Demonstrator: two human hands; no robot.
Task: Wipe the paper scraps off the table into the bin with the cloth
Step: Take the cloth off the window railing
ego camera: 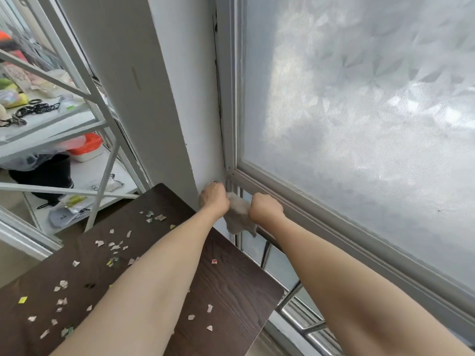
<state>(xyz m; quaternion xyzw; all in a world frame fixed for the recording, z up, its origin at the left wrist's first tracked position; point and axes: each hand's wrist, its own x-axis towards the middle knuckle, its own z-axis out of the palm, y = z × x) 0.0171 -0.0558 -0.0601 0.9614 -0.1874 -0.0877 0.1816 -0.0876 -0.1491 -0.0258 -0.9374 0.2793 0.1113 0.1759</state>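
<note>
Two hands, the left hand (215,199) and right hand (264,208), are curled tight on the cloth (239,214) by the window, so wiping is not started; next, the paper scraps (113,246) on the table (231,281) must be pushed toward a bin that is not seen.

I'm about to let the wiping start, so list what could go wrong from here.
1. Both hands, left hand and right hand, grip the cloth past the table's far edge by the window frame; dropped, it may fall behind the table.
2. The paper scraps lie widely spread, some near edges, so a sweep could push them onto the floor.
3. No bin is in view, so aim is uncertain.
</note>
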